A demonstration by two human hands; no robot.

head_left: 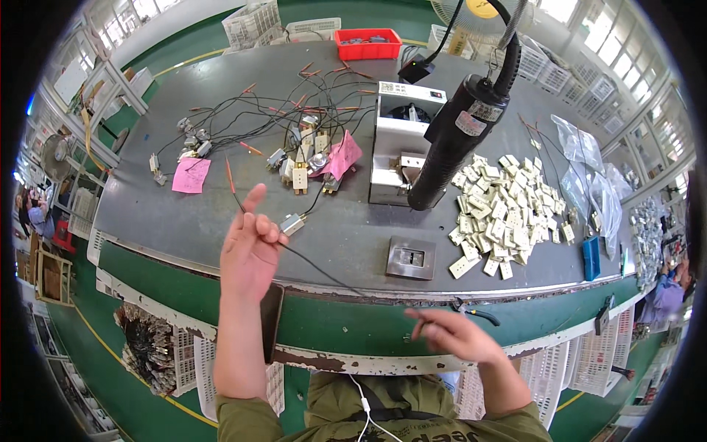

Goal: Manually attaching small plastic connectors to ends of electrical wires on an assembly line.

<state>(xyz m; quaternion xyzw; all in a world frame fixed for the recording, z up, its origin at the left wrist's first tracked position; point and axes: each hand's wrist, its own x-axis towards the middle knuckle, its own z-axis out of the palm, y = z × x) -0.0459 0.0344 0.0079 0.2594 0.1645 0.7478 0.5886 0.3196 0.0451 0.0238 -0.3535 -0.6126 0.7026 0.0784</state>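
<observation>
My left hand, fingers curled, is closed on a black cable. The cable's red tip points up past the fingers, and its other end runs right toward my right hand. That hand is pinched at the near edge of the table, with a dark bit of the cable between thumb and fingers. Just beyond my left fingers lies a small cream-and-metal connector. A square metal block with a slot sits to the right of the cable. Behind it stands a bench machine with a black cylindrical tool in front.
Cabled connectors lie tangled at the back left, with pink notes. A heap of cream connector plates covers the right side. Pliers lie at the front edge. A blue container, plastic bags and a red bin surround these.
</observation>
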